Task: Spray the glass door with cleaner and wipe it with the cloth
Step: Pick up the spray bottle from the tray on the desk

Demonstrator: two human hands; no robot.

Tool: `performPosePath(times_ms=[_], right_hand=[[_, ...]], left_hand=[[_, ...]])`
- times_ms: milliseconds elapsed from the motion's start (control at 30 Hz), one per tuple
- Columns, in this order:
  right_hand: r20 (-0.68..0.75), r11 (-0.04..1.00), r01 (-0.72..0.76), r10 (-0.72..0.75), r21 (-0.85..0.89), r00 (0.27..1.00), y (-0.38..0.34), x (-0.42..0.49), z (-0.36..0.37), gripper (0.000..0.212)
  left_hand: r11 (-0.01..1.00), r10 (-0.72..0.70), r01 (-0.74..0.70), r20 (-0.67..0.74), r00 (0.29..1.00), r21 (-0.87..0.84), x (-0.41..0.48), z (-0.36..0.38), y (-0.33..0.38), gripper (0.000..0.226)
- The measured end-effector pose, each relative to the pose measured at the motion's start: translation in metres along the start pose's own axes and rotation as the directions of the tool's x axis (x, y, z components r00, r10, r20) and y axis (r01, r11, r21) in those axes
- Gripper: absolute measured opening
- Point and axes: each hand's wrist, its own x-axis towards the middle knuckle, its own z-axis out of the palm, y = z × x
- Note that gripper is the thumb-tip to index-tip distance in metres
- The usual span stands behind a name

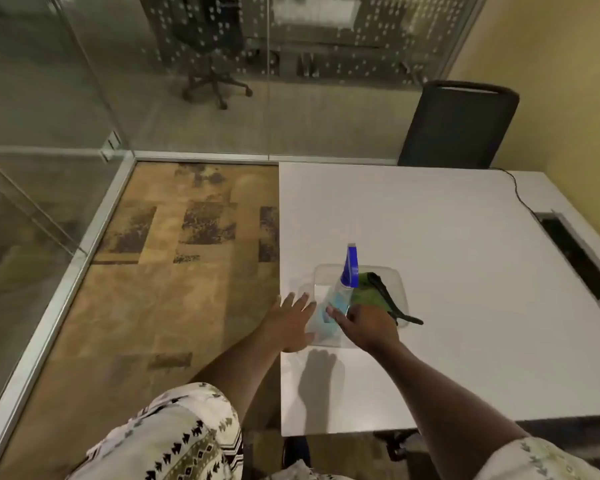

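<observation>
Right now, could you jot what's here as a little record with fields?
setting: white table beside glass walls
container: clear plastic tub on the table
contents: spray bottle with blue nozzle, green cloth
left hand: open, fingers spread, at the tub's left edge
right hand: reaching at the bottle's base; grip unclear
seating: black chair behind the table

A small glass-walled office: a white table fills the right side of the room, a dark cable slot cut into its far edge and a thin black cord trailing across one corner. A black chair stands pushed against the table's far side, beside a yellow wall. Patchy brown-and-tan carpet runs to a metal floor rail under the glass partitions. Beyond the dotted glass, a swivel chair sits in dim light.
</observation>
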Motion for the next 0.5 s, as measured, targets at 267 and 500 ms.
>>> performPosePath(times_ms=[267, 500], right_hand=[[-0.192, 0.956, 0.018, 0.040, 0.292, 0.981, 0.004, 0.022, 0.006, 0.066], [-0.164, 0.804, -0.038, 0.167, 0.594, 0.972, -0.018, 0.046, 0.003, 0.025]], left_hand=[[0.999, 0.031, -0.034, 0.074, 0.997, 0.038, 0.012, -0.006, 0.011, 0.073], [0.999, 0.012, -0.015, 0.072, 0.997, 0.034, 0.016, -0.008, 0.014, 0.068]])
